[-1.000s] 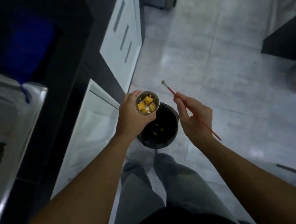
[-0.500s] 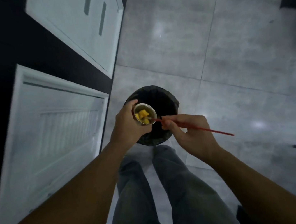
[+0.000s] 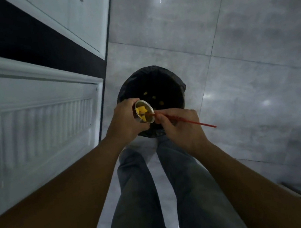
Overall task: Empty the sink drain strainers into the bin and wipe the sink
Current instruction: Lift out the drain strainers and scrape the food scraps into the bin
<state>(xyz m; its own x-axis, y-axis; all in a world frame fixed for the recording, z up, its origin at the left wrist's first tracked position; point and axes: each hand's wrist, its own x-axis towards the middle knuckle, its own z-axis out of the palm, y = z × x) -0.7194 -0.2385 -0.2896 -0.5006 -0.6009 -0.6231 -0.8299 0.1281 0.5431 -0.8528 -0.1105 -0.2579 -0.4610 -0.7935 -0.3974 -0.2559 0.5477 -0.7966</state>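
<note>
Two hands over a black-lined bin (image 3: 177,91) on grey floor tiles (image 3: 249,24), left hand (image 3: 125,120) gripping strainer (image 3: 144,114), right hand (image 3: 181,129) pinching red brush (image 3: 194,122).

Two bare hands show, the left hand (image 3: 125,120) at 9 o'clock of the one small round metal strainer cup (image 3: 144,113) and the right hand (image 3: 181,127) at 4 o'clock of it, pinching the one thin red-handled brush (image 3: 191,122). Inside the strainer lie about three yellow food cubes (image 3: 141,111) (they overlap, so the count is rough), and three more small yellow scraps (image 3: 153,97) sit in the one round bin lined with a black bag (image 3: 179,88), at 1 o'clock of the strainer. Two white cabinet doors (image 3: 38,128) fill the 9 to 11 o'clock side, and two legs in grey trousers (image 3: 137,192) stand at 6 o'clock.
</note>
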